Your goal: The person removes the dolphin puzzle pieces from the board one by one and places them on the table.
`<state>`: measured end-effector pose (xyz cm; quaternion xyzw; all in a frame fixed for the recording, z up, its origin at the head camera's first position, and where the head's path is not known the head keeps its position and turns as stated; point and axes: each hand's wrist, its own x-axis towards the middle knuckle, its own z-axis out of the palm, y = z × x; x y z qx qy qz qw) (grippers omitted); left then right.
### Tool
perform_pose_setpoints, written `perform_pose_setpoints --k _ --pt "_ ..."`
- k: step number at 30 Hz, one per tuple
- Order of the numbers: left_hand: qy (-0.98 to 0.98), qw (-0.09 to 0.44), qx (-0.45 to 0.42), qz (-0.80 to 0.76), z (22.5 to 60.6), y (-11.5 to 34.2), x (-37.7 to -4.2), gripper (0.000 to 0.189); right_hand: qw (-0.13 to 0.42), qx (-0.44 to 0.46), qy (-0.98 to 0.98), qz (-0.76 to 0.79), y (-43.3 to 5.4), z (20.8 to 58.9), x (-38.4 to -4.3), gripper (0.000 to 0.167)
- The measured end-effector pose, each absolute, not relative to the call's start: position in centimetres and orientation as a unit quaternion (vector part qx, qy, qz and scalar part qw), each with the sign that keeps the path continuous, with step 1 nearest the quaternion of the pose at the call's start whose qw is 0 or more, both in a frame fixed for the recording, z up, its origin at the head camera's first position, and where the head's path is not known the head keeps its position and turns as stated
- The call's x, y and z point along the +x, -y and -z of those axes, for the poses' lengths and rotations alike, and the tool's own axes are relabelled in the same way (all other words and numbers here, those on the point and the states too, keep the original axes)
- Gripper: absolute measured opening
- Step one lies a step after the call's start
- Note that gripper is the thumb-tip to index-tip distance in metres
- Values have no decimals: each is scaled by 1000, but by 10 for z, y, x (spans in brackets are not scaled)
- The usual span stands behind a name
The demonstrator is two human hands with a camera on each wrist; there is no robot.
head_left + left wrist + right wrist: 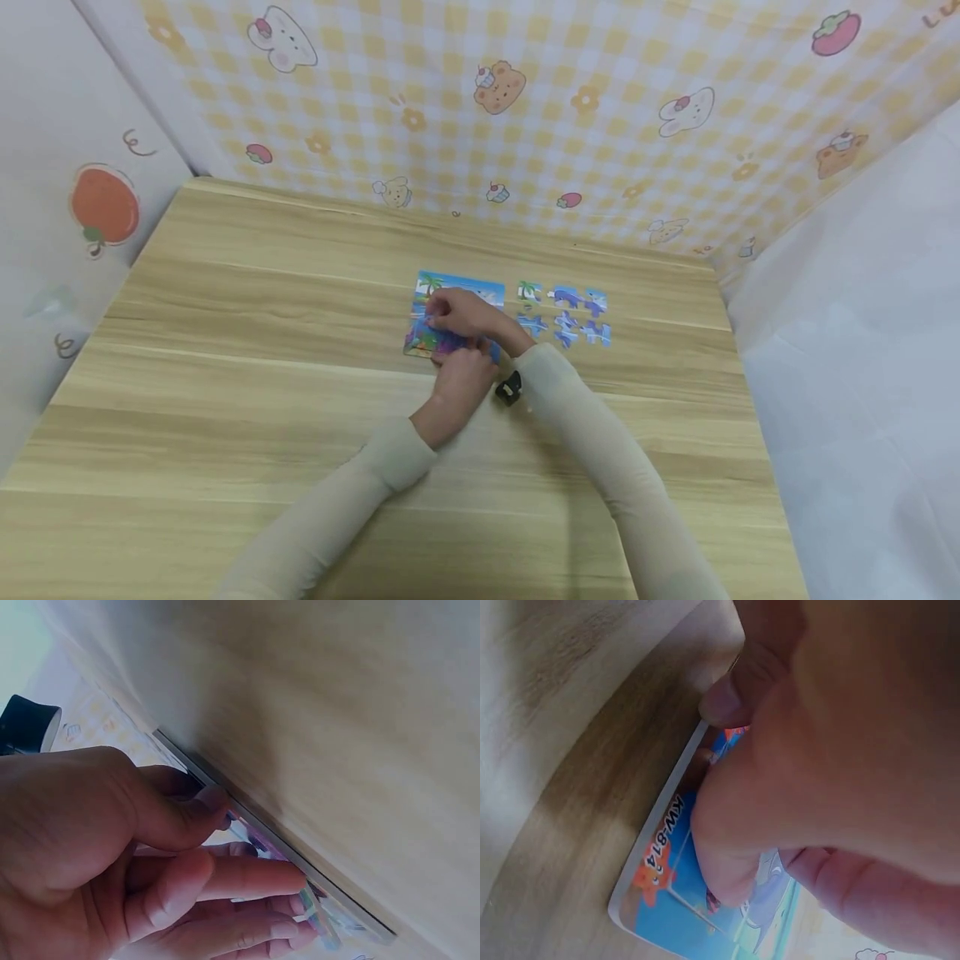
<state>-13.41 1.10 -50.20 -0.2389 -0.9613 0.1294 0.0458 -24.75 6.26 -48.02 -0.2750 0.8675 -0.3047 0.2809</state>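
A colourful jigsaw puzzle board (491,293) with a beach and sea picture lies on the table, partly covered by both hands. My left hand (463,377) grips its near edge, thumb (206,804) against the rim in the left wrist view. Above the board, my right hand (472,315) reaches across from the right, with fingers curled over its left part. Those fingers pinch a small puzzle piece (321,919), tilted near the board's surface. In the right wrist view, the board's corner (656,900) shows an orange sea creature and "KW-814"; the right fingertips are mostly hidden.
Several loose puzzle pieces (566,298) lie in two rows right of the board. A small black device (508,388) sits by the right sleeve. The wooden table (262,450) meets a checked cloth backdrop (450,150) and pale side walls.
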Motion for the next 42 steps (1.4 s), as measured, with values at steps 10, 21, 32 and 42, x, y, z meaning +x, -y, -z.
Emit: perform_pose_setpoints --k 10,21,32,42 --pt "956 39 -245 -153 501 -12 -136 18 284 -251 -859 343 -63 483 -249 15" --pt "947 48 -268 -169 496 -6 -137 19 309 -237 -841 377 -66 483 -251 12" --pt "955 37 -269 -123 497 -5 -141 19 286 -239 -862 344 -62 484 -248 13" --pt "958 32 -263 -108 497 -5 -141 18 302 -183 -857 375 -58 482 -245 13"
